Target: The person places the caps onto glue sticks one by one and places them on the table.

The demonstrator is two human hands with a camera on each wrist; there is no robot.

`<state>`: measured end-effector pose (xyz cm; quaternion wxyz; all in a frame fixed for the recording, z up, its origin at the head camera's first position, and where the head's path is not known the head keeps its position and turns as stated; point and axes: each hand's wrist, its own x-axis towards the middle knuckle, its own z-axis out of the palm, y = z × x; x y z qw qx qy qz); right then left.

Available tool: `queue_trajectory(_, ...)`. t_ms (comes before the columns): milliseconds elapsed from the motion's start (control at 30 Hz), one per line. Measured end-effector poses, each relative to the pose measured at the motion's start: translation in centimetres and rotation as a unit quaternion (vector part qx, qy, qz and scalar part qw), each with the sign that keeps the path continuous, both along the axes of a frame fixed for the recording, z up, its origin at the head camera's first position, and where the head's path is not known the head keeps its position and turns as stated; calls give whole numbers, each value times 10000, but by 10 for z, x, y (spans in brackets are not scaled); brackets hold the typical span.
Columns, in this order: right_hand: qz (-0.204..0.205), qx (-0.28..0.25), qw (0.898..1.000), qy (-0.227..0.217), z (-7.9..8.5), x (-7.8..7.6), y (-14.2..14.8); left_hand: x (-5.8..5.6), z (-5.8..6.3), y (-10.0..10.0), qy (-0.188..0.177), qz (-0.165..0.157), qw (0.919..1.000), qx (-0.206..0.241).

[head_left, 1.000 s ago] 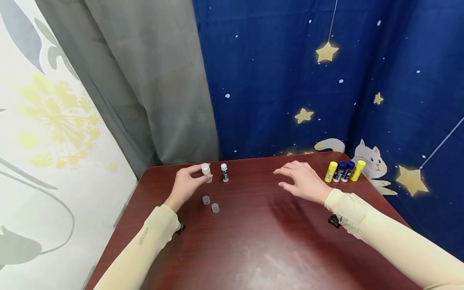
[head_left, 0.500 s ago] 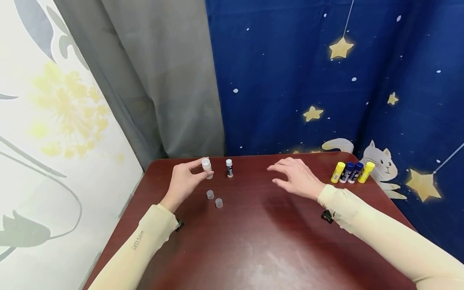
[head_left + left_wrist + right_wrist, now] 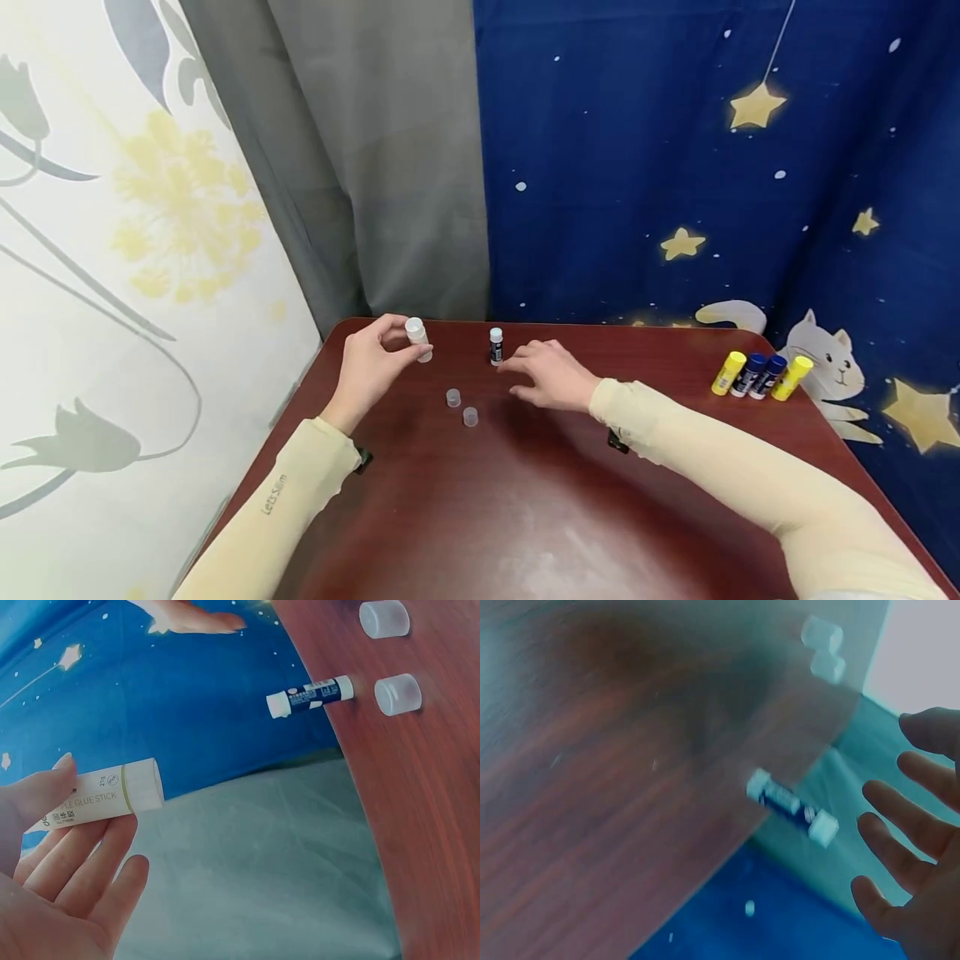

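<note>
My left hand (image 3: 369, 365) pinches a white glue stick (image 3: 417, 337) between thumb and fingers, near the far left of the table. In the left wrist view the lettering on this glue stick (image 3: 105, 793) reads "GLUE STICK". A navy-labelled glue stick (image 3: 497, 348) with white ends stands upright on the table to its right. Beside that one is my right hand (image 3: 553, 375), fingers spread and holding nothing; the right wrist view shows the fingertips apart from the navy-labelled glue stick (image 3: 786, 804). Nearer to me lie two translucent caps, one cap (image 3: 453, 398) behind the other cap (image 3: 470, 417).
At the far right of the dark red table (image 3: 480, 500), a yellow glue stick (image 3: 728, 372), two blue glue sticks and another yellow glue stick (image 3: 792, 378) stand in a row. Grey and blue curtains (image 3: 600, 167) hang behind the far edge; a patterned white wall is on the left.
My right hand has moved left, close to the navy-labelled glue stick. The left hand has shifted left with the white glue stick, widening the gap between the two sticks. The head view has turned left.
</note>
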<state>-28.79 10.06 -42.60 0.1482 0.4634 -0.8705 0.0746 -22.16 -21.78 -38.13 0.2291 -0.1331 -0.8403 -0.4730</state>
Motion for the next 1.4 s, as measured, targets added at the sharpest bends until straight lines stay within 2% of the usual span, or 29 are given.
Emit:
queue_trajectory(167,305,135,9994,20,-24,-6,-30,3,2,-6,-12,-62,10000,66)
queue_trajectory(433,580,342,9975,-234,-56,-6,-63,2,-4,-14,-30,-73,9998,197)
queue_trajectory(567,643,318,9970,-284,-64,-5,-70,-1,-6,-12,-57,-82,9998,193)
queue_trajectory(733,652,276,9974,-112,-69,-5,-76,-2,-8,-8,-138,-147,9996,221)
queue_trajectory(933,539,198,9983,49,-55,-5,-70,-8,-9,-2,-133,-264,9994,202)
queue_trajectory(1233,155,-274,9993,183,-8,-5,-36,-20,-14,7,-6,-540,9979,360)
queue_trajectory(1400,-95,-594,9976,341,14,-4,-10,-25,-13,16,100,-631,9977,244)
